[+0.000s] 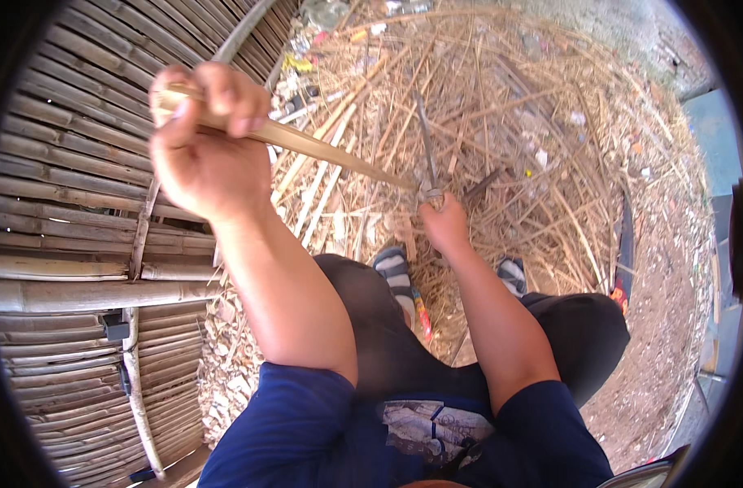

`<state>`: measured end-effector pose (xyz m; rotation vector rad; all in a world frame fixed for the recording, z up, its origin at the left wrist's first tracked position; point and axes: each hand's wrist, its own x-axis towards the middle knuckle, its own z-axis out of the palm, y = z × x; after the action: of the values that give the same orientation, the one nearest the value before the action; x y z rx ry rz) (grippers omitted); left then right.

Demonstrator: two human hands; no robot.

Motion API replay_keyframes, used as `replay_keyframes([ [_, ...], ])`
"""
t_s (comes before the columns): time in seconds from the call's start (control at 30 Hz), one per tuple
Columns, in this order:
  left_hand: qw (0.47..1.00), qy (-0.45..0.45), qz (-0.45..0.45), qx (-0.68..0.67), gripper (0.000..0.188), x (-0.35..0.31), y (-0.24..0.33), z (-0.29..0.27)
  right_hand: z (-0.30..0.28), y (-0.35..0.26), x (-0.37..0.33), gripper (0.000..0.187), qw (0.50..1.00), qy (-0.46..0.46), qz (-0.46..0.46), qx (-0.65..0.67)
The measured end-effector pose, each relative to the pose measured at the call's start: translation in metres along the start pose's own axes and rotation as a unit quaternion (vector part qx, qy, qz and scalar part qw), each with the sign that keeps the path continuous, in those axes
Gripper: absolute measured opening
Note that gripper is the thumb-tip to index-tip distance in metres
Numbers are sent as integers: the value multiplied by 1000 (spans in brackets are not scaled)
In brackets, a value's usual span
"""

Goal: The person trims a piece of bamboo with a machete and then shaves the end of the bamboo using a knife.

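Note:
My left hand [213, 138] is raised at the upper left, its fingers closed round a long, flat strip of bamboo [322, 150]. The strip slants down to the right, and its far end comes close to my right hand [446, 224]. That hand, lower and near the middle, is closed on what looks like a long, narrow knife [426, 138]. The dark blade points away from me, and my fingers hide most of the handle. Whether strip and blade touch, I cannot tell.
Split bamboo pieces and litter [501, 122] cover the ground ahead. A bamboo slat wall [78, 163] stands close on the left. Beside my left sandal [394, 272] lies a red-ended object [422, 315]. A dark long-bladed tool with a red handle [621, 289] lies right of my knee.

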<state>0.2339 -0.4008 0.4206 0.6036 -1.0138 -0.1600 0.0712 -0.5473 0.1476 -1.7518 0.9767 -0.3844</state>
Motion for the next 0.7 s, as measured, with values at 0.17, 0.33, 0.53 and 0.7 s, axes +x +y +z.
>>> replay_keyframes([
  [0.17, 982, 133, 51, 124, 21, 3, -13, 32, -77, -119, -19, 43, 989, -18, -35, 142],
  [0.33, 965, 98, 49, 237, 28, 1, -21, 53, -151, -204, -66, 38, 971, -78, -114, 195],
  [0.53, 970, 70, -23, 233, 31, -4, -26, 72, -197, -236, -108, 29, 966, -72, -146, 202],
  [0.7, 954, 55, -47, 291, 30, -10, -31, 72, -200, -240, -135, 28, 960, -124, -140, 207],
])
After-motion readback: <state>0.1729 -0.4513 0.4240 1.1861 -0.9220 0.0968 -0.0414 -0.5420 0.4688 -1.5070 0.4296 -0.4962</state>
